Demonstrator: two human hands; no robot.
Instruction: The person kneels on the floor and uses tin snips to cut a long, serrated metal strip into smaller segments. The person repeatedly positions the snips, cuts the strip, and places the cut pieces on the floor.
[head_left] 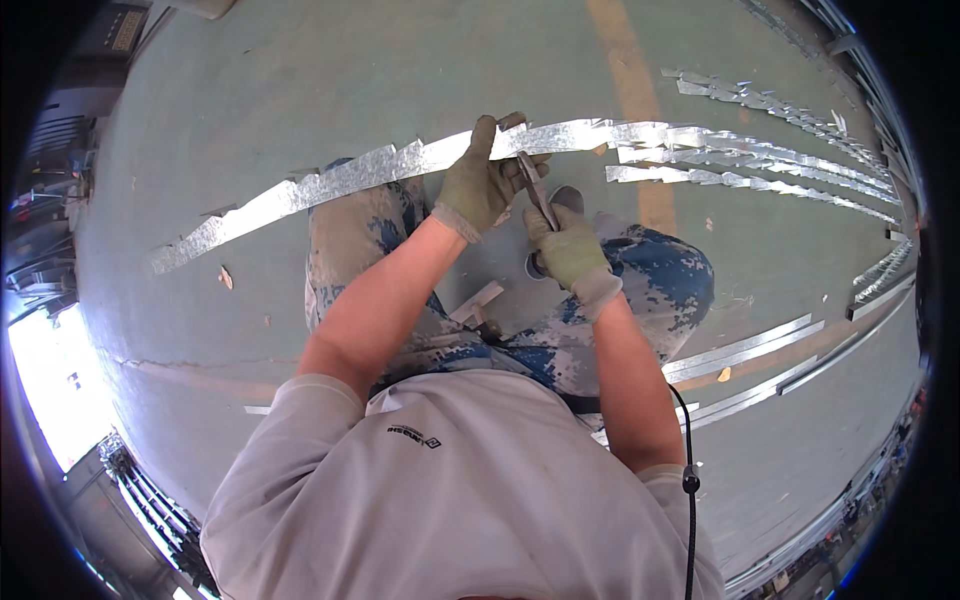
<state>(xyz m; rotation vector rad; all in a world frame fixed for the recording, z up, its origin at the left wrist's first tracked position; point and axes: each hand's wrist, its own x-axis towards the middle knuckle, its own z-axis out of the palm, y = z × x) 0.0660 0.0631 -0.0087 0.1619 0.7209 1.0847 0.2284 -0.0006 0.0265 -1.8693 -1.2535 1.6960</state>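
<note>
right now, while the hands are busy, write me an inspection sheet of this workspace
Surface: green-grey floor, painted with a yellow line.
Job's things: long jagged-edged metal strip; pliers-like hand tool, its head close to the strip, contact unclear.
Clutter: jagged strips lying at the right, flat metal strips at lower right, dry leaf at the left.
Hands: gloved left hand holds the strip; gloved right hand grips the tool.
Cables: black cord beside the right arm, its lower end out of view.
Surroundings: bright opening at the left.
</note>
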